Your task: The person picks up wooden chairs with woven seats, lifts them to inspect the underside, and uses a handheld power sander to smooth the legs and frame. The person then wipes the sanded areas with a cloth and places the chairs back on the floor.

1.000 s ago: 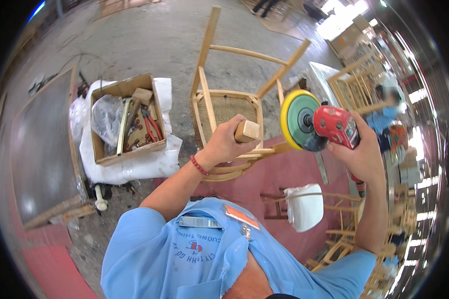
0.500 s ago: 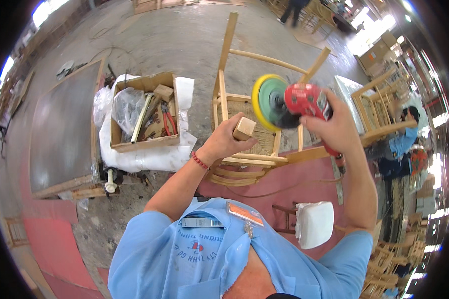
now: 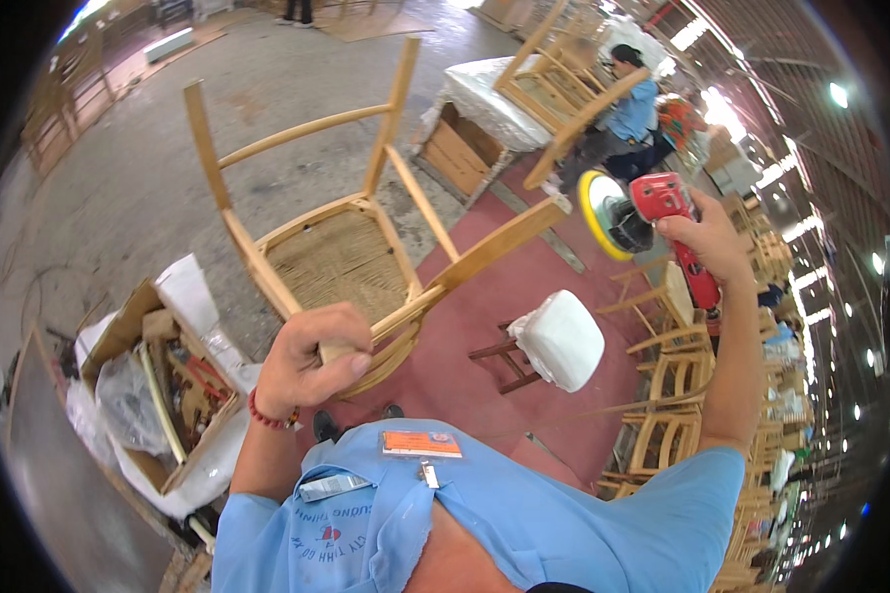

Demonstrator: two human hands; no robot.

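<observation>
A wooden chair with a woven seat lies tipped over in front of me, its legs pointing up and outward. My left hand is closed around the near end of one chair leg, most of which the fingers hide. Up on the right, my right hand grips a red power sander by its body. The sander's round pad has a yellow rim and stands just off the end of another chair leg; I see a small gap between them.
A cardboard box of tools and plastic wrap sits at left. A white-covered stool stands on the red floor mat. Behind it, a person in blue works near another chair. Several wooden chairs line the right side.
My view has swung to the right. The sander has moved away from above the seat, out to the right near another leg's end. My left hand still holds the chair leg.
</observation>
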